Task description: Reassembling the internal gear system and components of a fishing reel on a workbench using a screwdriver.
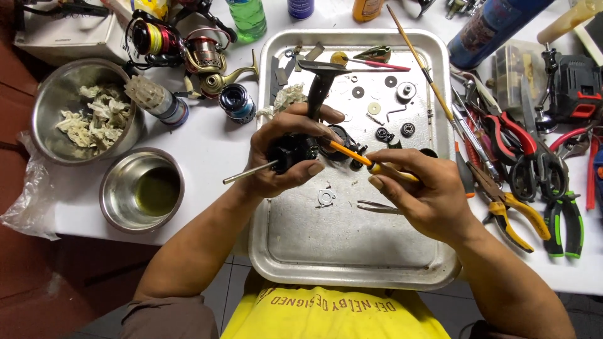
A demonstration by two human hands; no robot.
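My left hand [286, 150] grips a black fishing reel body [295, 150] above a metal tray [352, 251]. The reel's foot [321, 78] points away from me and a thin metal shaft [248, 172] sticks out to the left. My right hand [418, 191] holds an orange-handled tool [352, 154] whose tip rests against the reel body. On the tray lie a small gear-like washer [326, 198], tweezers [377, 207], and several small washers, bearings and screws [392, 88].
Two steel bowls stand at the left: one with crumpled wipes [88, 113], one with greenish liquid [147, 191]. Other reels and a spool [201, 56] lie beyond them. Pliers, cutters and scissors [527, 182] crowd the right side. Bottles and a blue can [490, 25] line the far edge.
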